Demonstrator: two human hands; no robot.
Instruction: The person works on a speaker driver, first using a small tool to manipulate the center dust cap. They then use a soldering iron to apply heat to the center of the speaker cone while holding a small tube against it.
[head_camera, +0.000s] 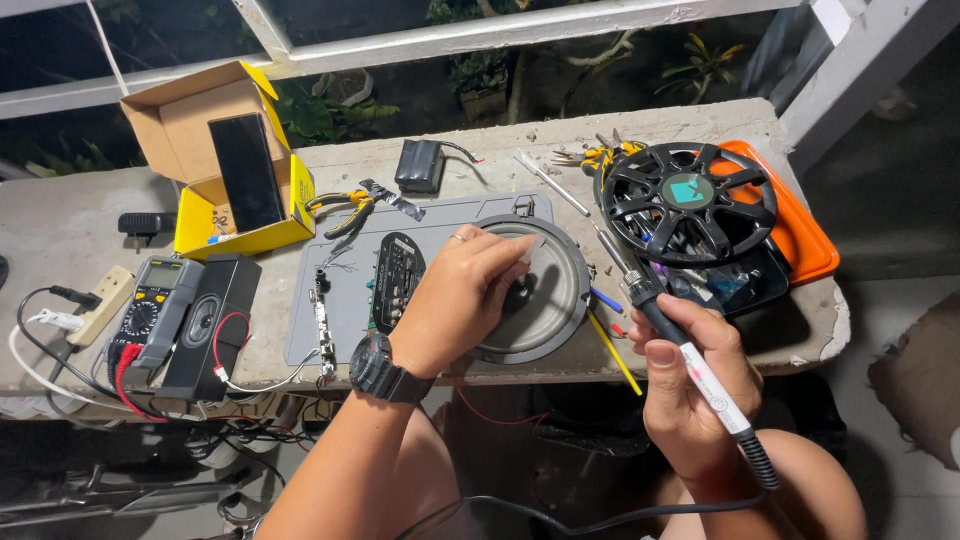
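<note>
Speaker driver (545, 300), round and grey, lies cone-up on the bench (80, 215) under the left hand (460, 295), whose fingertips pinch down at the dark centre cap. It looks heavy at the magnet and stiff at the rim, but the cone seems thin and easily dented, so the metal rim looks the safest hold. The right hand (690, 385), just right of it, is closed around a soldering iron (690, 365), tip pointing away over the bench. Beyond that hand sits a black speaker grille (690, 200) on an orange tray (805, 235); left of the left hand lie a circuit board (397, 280) and a multimeter (155, 310).
</note>
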